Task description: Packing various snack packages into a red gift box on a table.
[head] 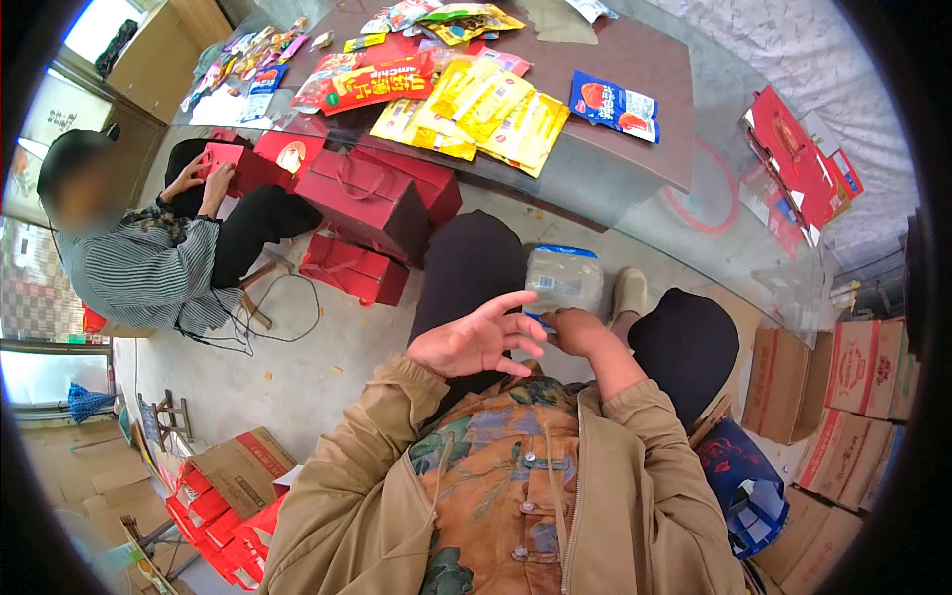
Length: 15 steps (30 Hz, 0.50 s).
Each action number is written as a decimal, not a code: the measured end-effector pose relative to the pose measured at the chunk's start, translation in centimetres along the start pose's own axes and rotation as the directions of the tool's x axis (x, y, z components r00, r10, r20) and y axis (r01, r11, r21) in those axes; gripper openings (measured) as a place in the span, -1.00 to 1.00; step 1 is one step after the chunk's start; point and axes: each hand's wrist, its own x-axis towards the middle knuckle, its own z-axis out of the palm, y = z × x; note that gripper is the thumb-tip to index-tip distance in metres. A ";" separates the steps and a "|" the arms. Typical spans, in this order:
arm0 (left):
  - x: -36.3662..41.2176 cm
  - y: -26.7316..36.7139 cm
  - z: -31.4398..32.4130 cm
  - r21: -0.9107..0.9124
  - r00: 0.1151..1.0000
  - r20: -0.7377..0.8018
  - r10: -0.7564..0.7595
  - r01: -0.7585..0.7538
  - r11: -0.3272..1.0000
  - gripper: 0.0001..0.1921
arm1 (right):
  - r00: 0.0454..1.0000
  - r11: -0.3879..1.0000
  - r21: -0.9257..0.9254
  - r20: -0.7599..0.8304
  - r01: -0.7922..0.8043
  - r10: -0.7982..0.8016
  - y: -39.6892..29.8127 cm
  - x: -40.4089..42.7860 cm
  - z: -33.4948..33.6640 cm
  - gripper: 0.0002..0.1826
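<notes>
My left hand is raised over my lap, its palm turned up and its fingers apart, with nothing in it. Beside it, my right hand has its fingers curled on the near blue edge of a clear plastic container. That container is between my knees, below the table edge; its far end is blue too, and a printed label shows on its side. My right fingers and wrist cover part of its near end. Yellow snack packets lie in a pile on the glass-topped table before me.
A blue packet and a red snack bag lie on the table. Red gift boxes stand left of my knee. Another person sits there handling a red box. Cardboard boxes are stacked at right, near a dark blue bag.
</notes>
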 end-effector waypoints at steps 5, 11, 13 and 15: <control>-0.2 0.1 -0.1 -0.006 1.000 0.012 0.005 -0.005 1.000 0.26 | 1.000 1.000 0.009 -0.023 0.011 -0.011 0.4 -0.8 0.1 -0.46; -0.4 0.3 0.0 0.004 1.000 -0.008 -0.004 0.004 1.000 0.29 | 0.999 1.000 0.013 -0.037 0.003 -0.003 0.6 -0.8 0.2 -0.48; -0.3 0.4 0.1 0.007 1.000 -0.012 -0.008 0.008 1.000 0.29 | 0.999 1.000 0.013 -0.038 0.000 0.000 0.9 -0.6 0.4 -0.49; -0.1 0.5 0.0 0.002 1.000 -0.007 -0.012 0.012 1.000 0.29 | 0.999 1.000 -0.029 -0.045 0.007 -0.009 1.4 -0.4 1.0 -0.43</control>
